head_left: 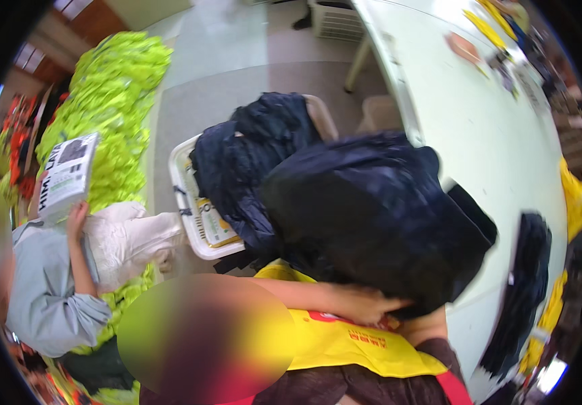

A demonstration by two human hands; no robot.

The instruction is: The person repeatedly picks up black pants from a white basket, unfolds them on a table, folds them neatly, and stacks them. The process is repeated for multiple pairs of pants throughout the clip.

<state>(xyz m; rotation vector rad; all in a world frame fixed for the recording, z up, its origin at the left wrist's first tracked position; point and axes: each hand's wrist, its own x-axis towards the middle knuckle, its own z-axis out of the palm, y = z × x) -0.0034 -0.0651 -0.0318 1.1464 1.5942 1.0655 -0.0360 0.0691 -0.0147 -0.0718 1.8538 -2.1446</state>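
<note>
From the wearer's head, the left fisheye looks down and forward at close range, hands (370,306) near five o'clock, the pale surface (439,88) stretching from one to four o'clock

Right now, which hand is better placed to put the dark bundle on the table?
Probably the right hand: it's nearer the white table. The left hand reaches across the yellow apron, by the lower edge of the dark bundle. The right's grip is hidden, though.

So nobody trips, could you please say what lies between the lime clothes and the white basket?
Head view: grey floor and, nearer, a co-worker's white clothing.
</note>
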